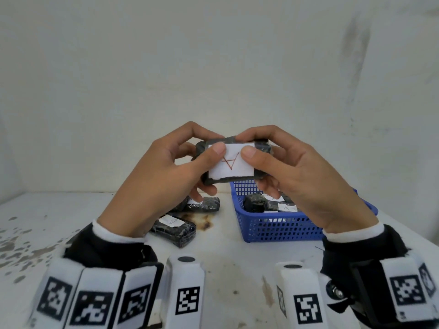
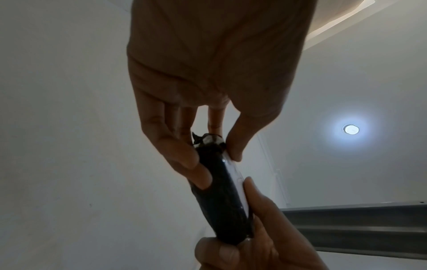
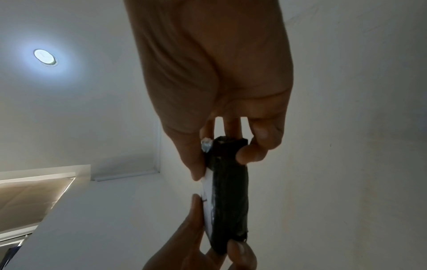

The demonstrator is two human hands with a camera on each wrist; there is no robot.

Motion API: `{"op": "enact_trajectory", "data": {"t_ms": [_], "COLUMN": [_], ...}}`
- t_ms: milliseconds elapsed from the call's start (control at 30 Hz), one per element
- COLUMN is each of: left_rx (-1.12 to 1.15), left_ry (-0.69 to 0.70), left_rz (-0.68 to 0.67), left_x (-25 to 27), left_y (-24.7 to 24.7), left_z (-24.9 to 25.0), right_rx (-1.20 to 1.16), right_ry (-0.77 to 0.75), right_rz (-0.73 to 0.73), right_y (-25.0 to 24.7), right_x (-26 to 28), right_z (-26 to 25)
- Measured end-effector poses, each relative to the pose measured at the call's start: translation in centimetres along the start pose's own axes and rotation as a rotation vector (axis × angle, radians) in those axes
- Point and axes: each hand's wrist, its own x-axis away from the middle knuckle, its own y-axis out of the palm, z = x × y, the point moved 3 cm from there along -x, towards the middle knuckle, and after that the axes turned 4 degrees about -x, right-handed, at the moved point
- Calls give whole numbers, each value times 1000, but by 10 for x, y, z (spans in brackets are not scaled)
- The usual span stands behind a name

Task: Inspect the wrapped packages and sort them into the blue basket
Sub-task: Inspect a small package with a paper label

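Left hand (image 1: 164, 176) and right hand (image 1: 292, 176) both pinching black film-wrapped package (image 1: 234, 163) with white paper label, raised above blue plastic mesh basket (image 1: 273, 227), white table (image 1: 225, 264)

Held package (image 1: 234, 162): black plastic film wrap, glossy, wrinkled; white matt paper label (image 1: 230, 168) on front, red pen mark.
Loose packages on table, left (image 1: 174, 227): same shiny black film, paper labels.
Blue basket (image 1: 280, 227), right: moulded plastic mesh, smooth.
Tabletop (image 1: 225, 255): white painted surface, matt, chipped, rust-brown stain.
Wrist cuffs (image 1: 114, 236): white and black cloth.
Far wall (image 1: 213, 67): matt white, scuffed.
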Motion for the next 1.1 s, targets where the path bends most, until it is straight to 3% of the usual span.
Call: {"op": "enact_trajectory", "data": {"t_ms": [233, 333, 733, 1100], "left_rx": [22, 15, 97, -6], "left_ry": [-6, -19, -38, -10], "left_rz": [55, 71, 31, 28], "left_x": [0, -3, -1, 0], "left_y": [-2, -3, 1, 2], "left_z": [0, -4, -1, -1], "right_rx": [-39, -52, -61, 56], "right_ry": [-5, 8, 4, -8], "right_rz": [-40, 7, 54, 69], "right_y": [1, 0, 2, 1], "right_x": [-1, -3, -6, -2], "right_z": [2, 4, 9, 5]}}
